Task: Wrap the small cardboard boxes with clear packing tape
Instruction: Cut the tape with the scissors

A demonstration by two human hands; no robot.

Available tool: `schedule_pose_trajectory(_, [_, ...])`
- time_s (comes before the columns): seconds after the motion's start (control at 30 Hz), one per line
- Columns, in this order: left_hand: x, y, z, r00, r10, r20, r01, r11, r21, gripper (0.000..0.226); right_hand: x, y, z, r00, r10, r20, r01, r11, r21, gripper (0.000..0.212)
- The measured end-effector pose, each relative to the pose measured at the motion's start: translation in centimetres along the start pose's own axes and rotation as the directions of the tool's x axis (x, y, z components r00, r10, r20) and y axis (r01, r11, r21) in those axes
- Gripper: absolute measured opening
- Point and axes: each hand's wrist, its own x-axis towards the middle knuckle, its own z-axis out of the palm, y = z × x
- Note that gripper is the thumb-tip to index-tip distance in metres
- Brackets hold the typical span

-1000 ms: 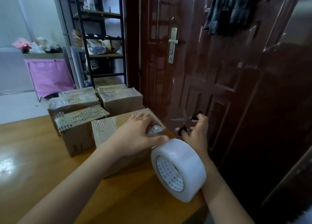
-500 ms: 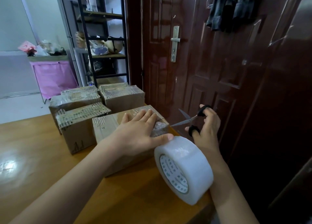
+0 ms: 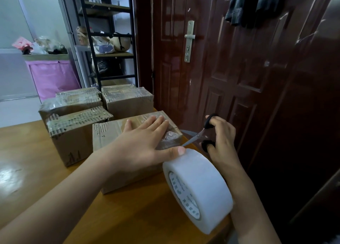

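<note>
Four corrugated cardboard boxes sit clustered on a glossy orange-brown wooden table (image 3: 36,170). Nearest box (image 3: 110,133) is plain brown card, top and right end covered in clear tape that's wrinkled and shiny at the corner. Left hand (image 3: 141,144) lies flat on its top, fingers straight and spread, palm down, thumb stretched out to touch the tape roll (image 3: 198,186). Roll is a fat white-translucent cylinder with a printed card core, standing on edge at the table's near right corner, tilted, just beside the box's right end

Right hand (image 3: 222,138) grips scissors (image 3: 197,136): fingers curled through the black loop handles, steel blades parted, tips pointing left at the taped box corner next to the left thumb

Other three boxes: one (image 3: 73,138) touching the near box's left side, ragged exposed fluting along its top edge, tape over it; two more behind, left rear box (image 3: 73,102) and right rear box (image 3: 128,102), same rough ribbed tops under glossy film

Behind: dark red lacquered panel door (image 3: 230,59) with a brushed metal handle plate (image 3: 189,41), black metal shelf rack (image 3: 110,41) with wood shelves, pink fabric bin (image 3: 53,76)
</note>
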Motion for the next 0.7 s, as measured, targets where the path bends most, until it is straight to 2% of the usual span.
schedule_pose_trajectory(0.1, [0.04, 0.19, -0.07, 1.0, -0.005, -0.001, 0.005, 1.0, -0.001, 0.129, 0.18, -0.04, 0.41, 0.996, -0.076, -0.042, 0.074, 0.995, -0.06, 0.062])
schedule_pose_trajectory(0.2, [0.05, 0.28, -0.05, 1.0, -0.011, 0.003, 0.011, 1.0, 0.006, 0.134, 0.27, 0.0, 0.51, 0.993, -0.079, -0.086, 0.075, 0.996, -0.055, 0.061])
schedule_pose_trajectory(0.33, [0.01, 0.54, -0.09, 1.0, -0.025, 0.002, 0.025, 1.0, 0.001, 0.125, 0.24, -0.1, 0.31, 0.988, -0.1, -0.118, 0.094, 0.994, -0.057, 0.058])
schedule_pose_trajectory(0.57, [-0.03, 0.51, -0.14, 1.0, -0.028, 0.007, 0.028, 1.0, -0.002, 0.124, 0.06, -0.28, 0.1, 0.993, -0.067, -0.095, 0.062, 0.997, -0.056, 0.047])
schedule_pose_trajectory(0.7, [-0.07, 0.58, -0.23, 1.0, -0.03, 0.009, 0.03, 1.0, -0.007, 0.124, 0.02, -0.26, -0.02, 0.995, -0.055, -0.086, 0.052, 0.998, -0.04, 0.051])
